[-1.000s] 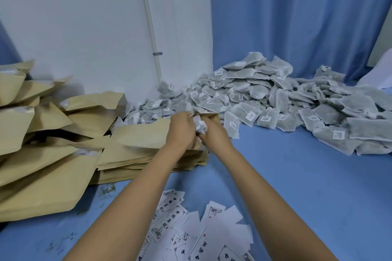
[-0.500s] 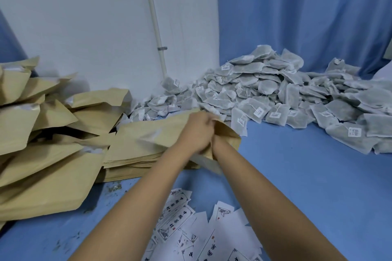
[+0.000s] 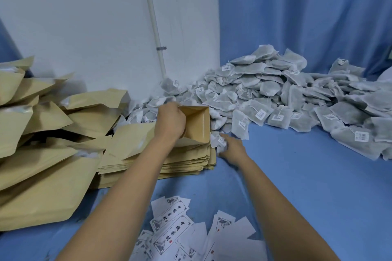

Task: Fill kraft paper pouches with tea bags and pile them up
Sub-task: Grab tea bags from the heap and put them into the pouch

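Fingers [image 3: 168, 110] of the left hand [image 3: 170, 119] curled tight on the near lip of a kraft pouch [image 3: 196, 125], mouth held open and facing up, just above the flat pouch stack [image 3: 191, 161]. Fingers [image 3: 225, 136] of the right hand [image 3: 233, 150] bent over a crumpled tea bag [image 3: 219, 144] beside the stack's right edge; grip hidden under the hand, so cannot tell whether pinched.

Underneath everything, blue table cover [image 3: 307, 176]. Behind, white wall [image 3: 84, 27] and blue curtain [image 3: 297, 17]. Far right, sprawling heap of tea bags [image 3: 265, 91], reaching down to the right hand. Far left, loose pile of filled pouches [image 3: 42, 133], leaning onto the flat stack. Left forearm across that stack, covering its middle. Nearest the camera, scattered printed slips [image 3: 174, 229] between the two forearms. Thin white pipe [image 3: 152, 17] up the wall.
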